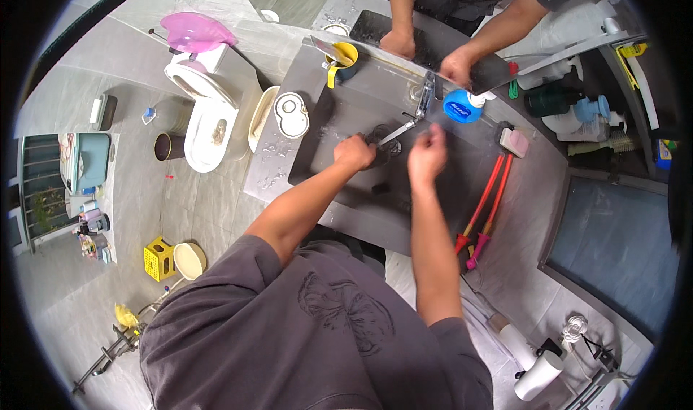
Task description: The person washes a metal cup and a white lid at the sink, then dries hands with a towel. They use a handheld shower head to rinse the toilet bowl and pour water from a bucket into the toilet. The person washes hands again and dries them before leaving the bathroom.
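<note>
My left hand (354, 153) is over the dark grey sink (325, 134), its fingers closed around a dark, see-through cup (373, 160). The cup is partly hidden by the hand and sits beneath the spout of the chrome faucet (425, 98). Just right of the spout, my right hand (427, 158) is raised over the basin with curled fingers. It is motion-blurred, and whether it holds anything small does not show. The metal drain (396, 147) lies between the hands. A small dark piece (381, 188) rests on the basin floor.
Behind the faucet a mirror (379, 31) reflects both arms. A blue bottle (463, 106), a pink-and-white soap bar (514, 142) and red-orange sticks (487, 199) line the right side. Left are a yellow-rimmed mug (344, 63), a white holder (292, 115) and a toilet (208, 134).
</note>
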Tool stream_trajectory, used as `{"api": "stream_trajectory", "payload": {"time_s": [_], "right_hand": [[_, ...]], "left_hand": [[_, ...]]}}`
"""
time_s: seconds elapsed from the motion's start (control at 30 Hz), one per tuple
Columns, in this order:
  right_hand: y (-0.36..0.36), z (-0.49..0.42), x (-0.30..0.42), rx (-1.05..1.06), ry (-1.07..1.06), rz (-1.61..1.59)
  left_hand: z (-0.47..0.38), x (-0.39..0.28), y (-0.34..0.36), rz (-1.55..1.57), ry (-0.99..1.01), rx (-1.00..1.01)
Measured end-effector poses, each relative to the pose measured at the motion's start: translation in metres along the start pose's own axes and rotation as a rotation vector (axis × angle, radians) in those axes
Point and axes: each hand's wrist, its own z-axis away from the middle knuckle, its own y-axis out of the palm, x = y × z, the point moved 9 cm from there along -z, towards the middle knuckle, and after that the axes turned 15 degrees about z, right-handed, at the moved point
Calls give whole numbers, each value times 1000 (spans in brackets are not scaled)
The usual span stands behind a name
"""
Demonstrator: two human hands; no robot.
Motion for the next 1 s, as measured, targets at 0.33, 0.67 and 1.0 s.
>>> {"api": "stream_trajectory", "payload": {"time_s": [0.33,0.67,1.0], "right_hand": [[176,70,-35,701,348,-741],[160,80,-18,1032,422,-774],[111,22,-38,453,286,-710]], "left_hand": [[25,66,3,583,353,-142],[-31,83,45,1509,-285,236],[-40,93,61,1631,-318,105]]}}
